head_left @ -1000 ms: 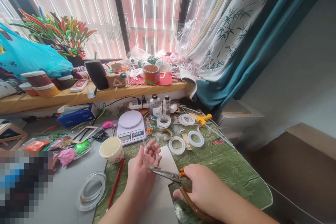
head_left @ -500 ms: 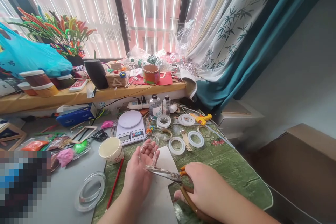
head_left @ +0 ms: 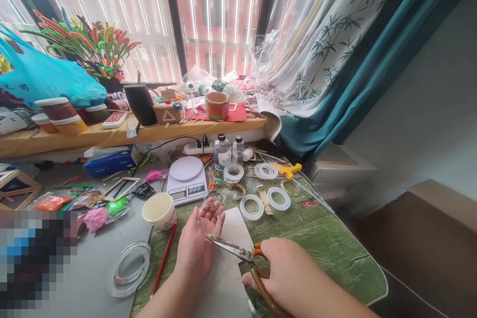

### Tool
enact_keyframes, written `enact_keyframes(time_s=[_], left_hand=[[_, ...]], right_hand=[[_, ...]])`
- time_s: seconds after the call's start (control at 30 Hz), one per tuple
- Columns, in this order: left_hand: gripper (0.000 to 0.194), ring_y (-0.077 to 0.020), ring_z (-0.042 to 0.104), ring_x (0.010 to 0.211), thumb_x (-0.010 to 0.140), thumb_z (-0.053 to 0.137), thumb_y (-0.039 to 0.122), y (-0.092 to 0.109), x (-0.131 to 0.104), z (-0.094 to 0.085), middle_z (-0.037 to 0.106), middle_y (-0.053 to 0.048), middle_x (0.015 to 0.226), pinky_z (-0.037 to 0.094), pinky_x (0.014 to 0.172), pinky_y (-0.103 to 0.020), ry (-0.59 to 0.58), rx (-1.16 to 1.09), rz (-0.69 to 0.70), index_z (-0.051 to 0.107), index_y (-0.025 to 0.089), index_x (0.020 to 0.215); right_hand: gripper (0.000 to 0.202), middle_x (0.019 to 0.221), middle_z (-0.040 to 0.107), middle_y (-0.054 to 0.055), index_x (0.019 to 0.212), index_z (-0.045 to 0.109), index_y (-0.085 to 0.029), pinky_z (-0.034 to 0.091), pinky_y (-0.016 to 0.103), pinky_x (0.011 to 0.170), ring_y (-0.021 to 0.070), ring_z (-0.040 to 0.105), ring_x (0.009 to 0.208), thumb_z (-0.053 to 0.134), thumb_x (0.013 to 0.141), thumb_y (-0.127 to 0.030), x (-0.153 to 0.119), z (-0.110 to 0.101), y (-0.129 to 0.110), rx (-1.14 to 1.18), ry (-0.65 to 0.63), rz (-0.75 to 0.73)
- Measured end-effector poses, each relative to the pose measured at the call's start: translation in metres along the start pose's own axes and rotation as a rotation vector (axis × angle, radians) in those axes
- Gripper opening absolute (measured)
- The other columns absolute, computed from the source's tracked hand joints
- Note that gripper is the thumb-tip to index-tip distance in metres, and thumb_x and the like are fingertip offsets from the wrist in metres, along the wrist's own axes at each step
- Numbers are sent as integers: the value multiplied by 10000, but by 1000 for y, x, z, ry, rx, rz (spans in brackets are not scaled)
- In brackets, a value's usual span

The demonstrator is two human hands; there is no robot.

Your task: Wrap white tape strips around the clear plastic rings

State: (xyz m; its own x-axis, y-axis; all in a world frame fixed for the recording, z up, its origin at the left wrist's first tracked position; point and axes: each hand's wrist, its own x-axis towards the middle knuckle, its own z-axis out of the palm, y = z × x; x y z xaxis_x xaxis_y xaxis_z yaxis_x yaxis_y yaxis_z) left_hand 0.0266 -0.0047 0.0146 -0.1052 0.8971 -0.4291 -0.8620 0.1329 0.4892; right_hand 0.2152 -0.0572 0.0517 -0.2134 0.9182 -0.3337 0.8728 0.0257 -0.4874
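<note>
My left hand [head_left: 197, 248] is turned palm up, with its thumb and fingers around a clear ring [head_left: 209, 218], bangle-like and see-through. In my right hand [head_left: 283, 271] is a pair of scissors [head_left: 233, 248] with orange-brown handles and worn metal blades. The blade tips touch or nearly touch the near edge of the ring; contact is hard to make out. Beneath my hands lies a white sheet [head_left: 223, 278]. A red pencil-like stick [head_left: 164, 258] and a paper cup [head_left: 159, 211] stand left of my left hand.
White ring molds [head_left: 278, 199] lie beyond my hands, near a kitchen scale [head_left: 186, 181], two bottles [head_left: 222, 153] and a yellow glue gun [head_left: 288, 170]. Clear ring molds [head_left: 130, 268] lie at the left on the grey mat. A cluttered window sill [head_left: 238, 124] runs behind the table.
The whole view has shifted slightly. My right hand and the scissors' handles have moved a little left, with the tips still at the ring. My left hand keeps its hold.
</note>
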Motion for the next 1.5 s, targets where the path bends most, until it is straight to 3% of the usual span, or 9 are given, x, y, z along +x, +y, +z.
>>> enact_keyframes(time_s=[0.13, 0.47, 0.67, 0.8, 0.97, 1.13, 1.3, 1.37, 1.5], left_hand=[[348, -195, 738, 904, 1069, 389, 264, 0, 1, -2, 711, -141, 1028, 648, 822, -328, -6, -23, -36, 683, 118, 1182], [347, -182, 732, 856, 1070, 375, 255, -1, 4, -2, 697, -126, 976, 645, 798, -312, 22, -21, -5, 679, 103, 1139], [343, -220, 739, 986, 1068, 391, 249, 0, 5, -1, 712, -174, 1128, 643, 848, -352, 28, 33, 38, 688, 92, 1134], [377, -243, 746, 1007, 1067, 405, 372, 8, 3, -5, 699, -154, 1253, 653, 687, -325, 12, 139, 29, 700, 154, 1152], [542, -185, 721, 687, 1031, 390, 551, 15, -4, -7, 733, -115, 985, 534, 459, -232, -16, 156, -29, 729, 130, 1063], [641, -196, 685, 612, 1013, 346, 605, 17, -9, -4, 715, -115, 823, 517, 462, -252, -92, 174, -96, 732, 95, 966], [662, -200, 667, 599, 1008, 331, 619, 16, -9, -3, 692, -103, 764, 513, 475, -256, -147, 185, -120, 728, 100, 905], [660, -199, 663, 603, 1005, 335, 620, 14, -8, -5, 688, -102, 764, 505, 476, -250, -173, 183, -108, 727, 102, 892], [631, -197, 653, 614, 985, 382, 629, 11, -4, -10, 678, -96, 770, 496, 481, -244, -226, 181, -121, 721, 111, 866]], right_hand=[[289, 753, 748, 12, 774, 729, -257, 323, 284, 567, 208, 656, 686, 755, 749, -544, 1, 1, 0, 15, -23, -7], [326, 878, 774, 71, 831, 747, -231, 352, 304, 635, 261, 687, 816, 710, 792, -553, 9, 15, 8, -60, 59, -51], [295, 813, 731, 58, 757, 683, -209, 335, 288, 604, 225, 648, 735, 709, 798, -500, 10, 16, 21, -67, 113, 16], [267, 775, 696, 41, 739, 619, -220, 340, 286, 600, 215, 623, 709, 684, 821, -465, 9, 8, 44, -67, 168, 93], [247, 816, 687, 65, 750, 579, -220, 347, 295, 603, 239, 632, 734, 668, 844, -430, 14, -2, 82, -158, 200, 175], [105, 936, 681, 77, 835, 616, -204, 425, 301, 702, 250, 636, 871, 677, 816, -287, 15, -17, 110, -165, 143, -16], [163, 1052, 683, 78, 930, 669, -205, 460, 316, 828, 250, 633, 985, 626, 787, -139, 18, -38, 127, -154, 80, -118], [226, 1049, 683, 68, 966, 682, -213, 457, 322, 862, 241, 628, 997, 568, 808, -97, 26, -42, 121, -167, 130, -160], [260, 1140, 679, 103, 1115, 681, -197, 446, 338, 920, 265, 595, 1091, 510, 921, -167, 66, -38, 94, -172, 391, -206]])
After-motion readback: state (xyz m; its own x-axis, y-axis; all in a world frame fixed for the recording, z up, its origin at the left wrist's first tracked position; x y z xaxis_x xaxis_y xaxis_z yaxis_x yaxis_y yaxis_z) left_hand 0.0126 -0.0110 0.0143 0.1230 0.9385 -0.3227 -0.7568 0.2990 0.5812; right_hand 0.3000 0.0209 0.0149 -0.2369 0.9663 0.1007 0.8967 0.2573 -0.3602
